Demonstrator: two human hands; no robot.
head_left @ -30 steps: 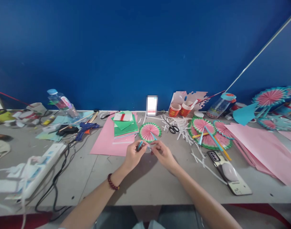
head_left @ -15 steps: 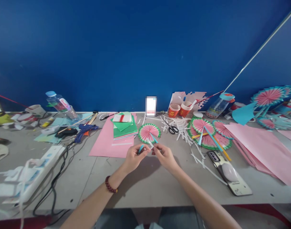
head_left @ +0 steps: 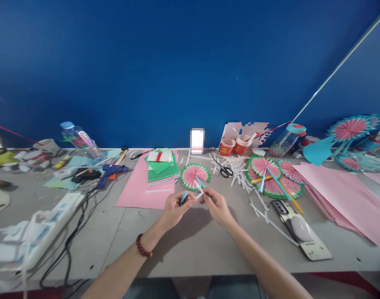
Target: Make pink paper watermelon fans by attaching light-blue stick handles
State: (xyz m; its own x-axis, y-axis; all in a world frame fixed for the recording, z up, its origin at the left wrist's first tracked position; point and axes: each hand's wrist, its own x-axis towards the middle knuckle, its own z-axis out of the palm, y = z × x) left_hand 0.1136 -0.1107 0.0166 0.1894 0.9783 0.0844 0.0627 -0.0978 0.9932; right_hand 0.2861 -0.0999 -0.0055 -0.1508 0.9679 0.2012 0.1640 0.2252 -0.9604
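Together, left hand [head_left: 175, 206] and right hand [head_left: 216, 204] pinch paper strip [head_left: 198, 189] over grey table [head_left: 193, 247] below blue wall [head_left: 177, 62].

A deep blue wall [head_left: 165, 74] rises behind a long grey worktable [head_left: 193, 245], evenly lit.

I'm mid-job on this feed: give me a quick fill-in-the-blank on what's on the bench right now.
The left hand pinches a stick coloured light ___.
The right hand pinches a paper strip that is ___.
The scissors lie to the ___ of the small paper fan.
The bracelet is on the ___ wrist.
Missing words: blue; white; right; left.
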